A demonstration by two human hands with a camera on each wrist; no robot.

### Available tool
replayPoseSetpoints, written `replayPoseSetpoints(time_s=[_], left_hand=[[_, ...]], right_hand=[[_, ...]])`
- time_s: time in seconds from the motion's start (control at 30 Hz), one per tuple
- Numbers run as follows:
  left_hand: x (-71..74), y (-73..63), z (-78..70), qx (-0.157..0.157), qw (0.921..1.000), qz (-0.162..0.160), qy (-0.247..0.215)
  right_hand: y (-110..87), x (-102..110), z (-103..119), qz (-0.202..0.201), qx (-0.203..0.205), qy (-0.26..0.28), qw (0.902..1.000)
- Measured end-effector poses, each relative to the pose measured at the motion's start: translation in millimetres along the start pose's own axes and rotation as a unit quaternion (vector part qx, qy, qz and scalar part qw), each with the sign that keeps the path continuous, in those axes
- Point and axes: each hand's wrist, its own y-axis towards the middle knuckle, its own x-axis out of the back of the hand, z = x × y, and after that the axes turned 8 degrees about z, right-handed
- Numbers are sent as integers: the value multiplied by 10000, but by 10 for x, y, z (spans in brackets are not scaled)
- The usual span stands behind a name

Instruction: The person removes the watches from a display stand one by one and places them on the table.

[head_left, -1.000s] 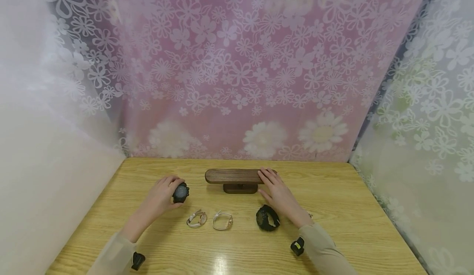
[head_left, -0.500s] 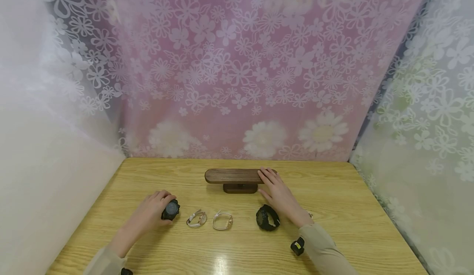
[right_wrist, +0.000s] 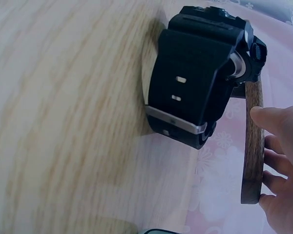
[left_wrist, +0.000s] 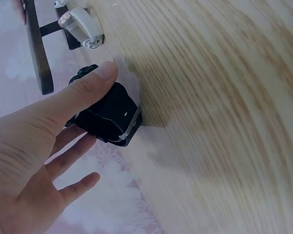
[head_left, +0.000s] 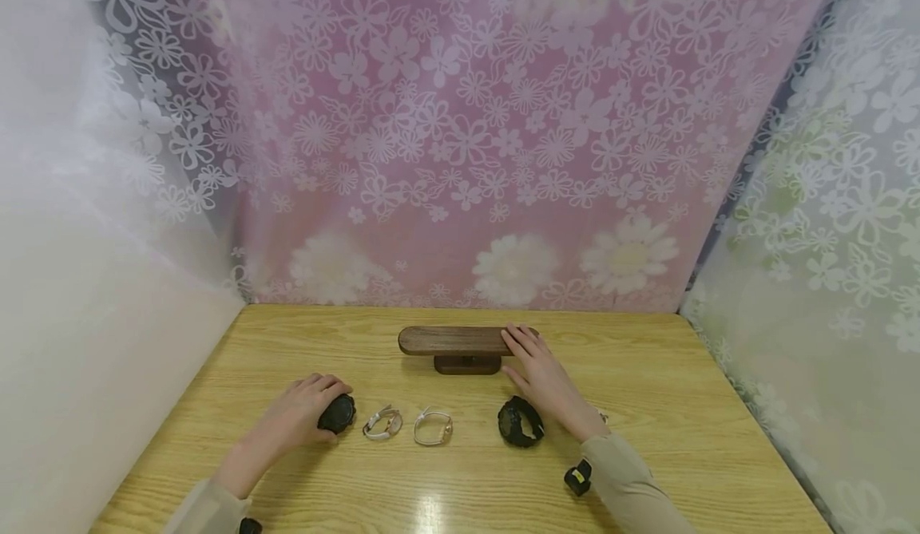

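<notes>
Low over the table, my left hand (head_left: 302,413) holds a black wristwatch (head_left: 337,413) between thumb and fingers. In the left wrist view the strap of this watch (left_wrist: 112,114) is a closed loop, its lower edge right at the wood. My right hand (head_left: 544,373) grips the right end of a dark wooden watch stand (head_left: 453,341), fingers over the bar and thumb at its front edge. A second black wristwatch (head_left: 521,421) stands on its side near my right wrist; the right wrist view shows its strap (right_wrist: 185,83) close up.
Two white-strapped wristwatches (head_left: 382,423) lie between the black ones, in front of the stand. A small shiny thing (head_left: 604,418) peeks out behind my right wrist. Flowered curtains (head_left: 460,159) hang behind the wooden table (head_left: 402,494).
My left hand has carried the black watch down and toward me from beside the stand, then slightly right, and its face has tilted. My right hand stays on the stand.
</notes>
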Motion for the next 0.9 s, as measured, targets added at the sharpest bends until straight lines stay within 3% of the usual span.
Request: replayPoseSetpoints(time_s=[0.2,0.6,0.9], left_hand=[[-2,24,-9,40,9999,142,-74],[-37,29,-31,-108,9999,3,-32],[-119,6,18,-383,9990,-221,54]], right_hand=[[3,-17,-5,-39,12,-48,10000],[23,-13,6,29,-31,60,10000],[6,-6,22,-148,-6,-9,9999]])
